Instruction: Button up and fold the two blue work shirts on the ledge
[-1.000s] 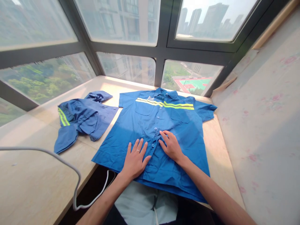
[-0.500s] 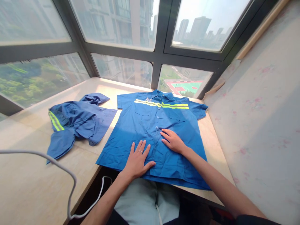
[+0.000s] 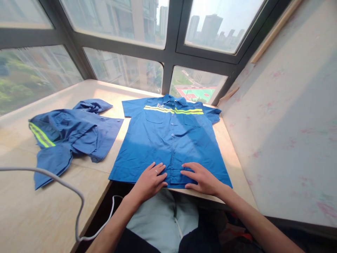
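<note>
A blue short-sleeved work shirt (image 3: 152, 140) lies spread front up, buttoned, its collar toward the window and a yellow-and-grey reflective band across the chest. My left hand (image 3: 151, 179) rests on the lower part of the shirt, left of the button placket, fingers somewhat apart and holding nothing. On the other side of the placket, close to the hem, my right hand (image 3: 201, 178) touches the cloth with its fingers spread. Left of this shirt lies a second blue garment (image 3: 84, 133), crumpled, with a yellow reflective strip on one sleeve.
The pale ledge (image 3: 92, 172) runs below dark-framed windows (image 3: 172, 70). A floral-papered wall (image 3: 284, 133) bounds the right side. At the lower left a white cable (image 3: 79, 196) loops over the ledge's edge. My legs (image 3: 160, 218) are under the front edge.
My right hand has come down from mid-placket toward the hem. My left hand has shifted slightly, its fingers closer together. The shirt's hem now sits farther back, and the view has turned a little right.
</note>
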Tool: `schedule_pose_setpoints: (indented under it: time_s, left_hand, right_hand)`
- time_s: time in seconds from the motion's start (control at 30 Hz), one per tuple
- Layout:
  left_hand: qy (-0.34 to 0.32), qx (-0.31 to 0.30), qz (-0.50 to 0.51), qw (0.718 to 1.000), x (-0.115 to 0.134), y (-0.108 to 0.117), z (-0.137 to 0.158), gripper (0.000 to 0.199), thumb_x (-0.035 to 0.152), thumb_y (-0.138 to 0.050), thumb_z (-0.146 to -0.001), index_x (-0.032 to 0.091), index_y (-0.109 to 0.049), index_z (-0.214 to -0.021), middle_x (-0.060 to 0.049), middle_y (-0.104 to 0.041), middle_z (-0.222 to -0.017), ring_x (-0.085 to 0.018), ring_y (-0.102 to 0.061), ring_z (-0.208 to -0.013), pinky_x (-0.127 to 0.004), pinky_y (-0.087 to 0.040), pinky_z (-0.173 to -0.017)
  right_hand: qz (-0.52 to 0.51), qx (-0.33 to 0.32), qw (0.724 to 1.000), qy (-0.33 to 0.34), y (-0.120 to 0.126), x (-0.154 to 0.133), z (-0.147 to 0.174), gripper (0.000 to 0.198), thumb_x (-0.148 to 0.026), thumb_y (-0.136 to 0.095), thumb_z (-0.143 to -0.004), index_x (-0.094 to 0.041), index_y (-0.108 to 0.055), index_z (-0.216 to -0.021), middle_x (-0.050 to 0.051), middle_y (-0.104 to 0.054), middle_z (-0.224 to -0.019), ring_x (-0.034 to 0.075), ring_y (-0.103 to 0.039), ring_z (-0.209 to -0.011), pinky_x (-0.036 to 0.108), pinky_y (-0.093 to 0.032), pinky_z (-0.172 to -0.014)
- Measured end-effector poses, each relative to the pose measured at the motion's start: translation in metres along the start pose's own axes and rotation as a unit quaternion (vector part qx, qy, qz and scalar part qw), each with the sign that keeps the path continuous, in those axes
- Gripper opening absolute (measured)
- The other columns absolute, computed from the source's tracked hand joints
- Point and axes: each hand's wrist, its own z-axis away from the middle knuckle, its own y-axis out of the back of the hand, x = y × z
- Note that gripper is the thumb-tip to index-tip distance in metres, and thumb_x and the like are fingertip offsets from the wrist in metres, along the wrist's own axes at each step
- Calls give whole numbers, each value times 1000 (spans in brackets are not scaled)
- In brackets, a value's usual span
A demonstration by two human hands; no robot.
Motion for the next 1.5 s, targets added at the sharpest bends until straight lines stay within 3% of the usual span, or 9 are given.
schedule_pose_setpoints:
  time_s: [0.1, 0.3, 0.4, 0.53, 0.77, 0.97, 1.2, 1.5]
  left_hand:
    - [-24, 13, -3, 1000, 2, 1, 2, 24, 32, -58, -94, 19, -67, -112, -12, -66, -130, -26, -59, -124, -46, -45, -108]
    - [-52, 80, -25, 995, 10, 1, -3, 20, 19, -49, -97, 19, -68, -93, -6, -73, -106, -20, -67, -107, -39, -49, -98]
    - [-17, 126, -33, 991, 18, 6, -6, 23, 15, -45, -98, 18, -65, -86, -5, -71, -90, -16, -66, -88, -34, -50, -86]
    - [39, 170, -57, 983, 29, 8, -2, 18, 16, -46, -97, 18, -63, -90, -7, -70, -91, -18, -63, -82, -33, -48, -75]
    - [31, 195, -29, 980, 31, -19, 17, 18, 12, -46, -97, 18, -63, -94, -9, -71, -113, -20, -64, -106, -35, -46, -91]
    - [10, 162, -33, 986, 27, -16, 22, 26, 20, -53, -97, 19, -60, -123, -11, -70, -121, -21, -63, -110, -37, -46, -92]
    - [6, 160, -9, 987, 34, -11, 16, 18, 12, -51, -96, 20, -66, -102, -6, -73, -98, -17, -64, -85, -34, -47, -77]
    - [14, 211, -22, 977, 39, -16, 18, 13, 10, -50, -95, 17, -61, -96, -5, -68, -87, -17, -59, -78, -33, -44, -74]
  right_hand:
    - [22, 24, 999, 2, -4, -8, 14, 19, -26, -58, -96, -21, -70, -110, 13, -67, -117, 25, -63, -107, 41, -54, -90]
    - [39, 111, 993, 16, -2, -16, 13, 19, -14, -51, -97, -19, -68, -102, 10, -72, -100, 21, -65, -92, 36, -54, -80]
    - [33, 140, 990, 4, 1, -22, 12, 16, -14, -52, -96, -19, -67, -100, 10, -71, -99, 21, -64, -92, 38, -53, -82]
    - [39, 123, 992, 13, -8, -25, 15, 17, -15, -49, -97, -19, -66, -98, 9, -71, -98, 21, -64, -92, 38, -53, -81]
    - [44, 141, 989, 0, -34, -24, 24, 16, -14, -49, -96, -18, -64, -99, 10, -70, -99, 21, -63, -94, 38, -53, -85]
    - [36, 162, 986, -6, -32, -27, 21, 17, -10, -49, -95, -19, -62, -87, 8, -69, -96, 19, -61, -90, 35, -51, -82]
    - [95, 127, 987, -11, -30, -26, 16, 25, -11, -46, -95, -20, -54, -73, 4, -62, -77, 16, -50, -68, 31, -41, -66]
    - [63, 71, 995, 18, -29, -26, 24, 25, -17, -41, -99, -19, -58, -81, 6, -64, -86, 15, -54, -68, 29, -42, -63]
